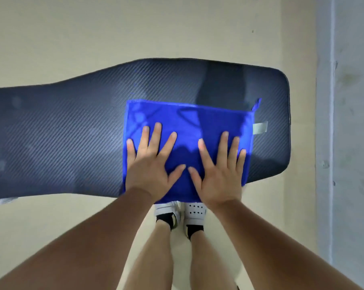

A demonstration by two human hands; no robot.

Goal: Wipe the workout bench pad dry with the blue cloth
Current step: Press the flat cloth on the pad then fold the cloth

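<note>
1. The left hand (151, 168) and the right hand (220, 174) lie flat with straight, spread fingers. They grasp nothing and only press down.
2. Under them lies the folded blue microfibre cloth (187, 122).
3. The cloth rests on the 3 o'clock part of the dark woven-pattern bench pad (62, 132).
4. White shoes (194, 210) stand at 6 o'clock.

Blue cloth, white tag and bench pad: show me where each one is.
blue cloth (187, 122), head view, bare upper middle.
white tag (259, 128), head view, its middle.
bench pad (62, 126), head view, bare top left of the cloth.
</note>
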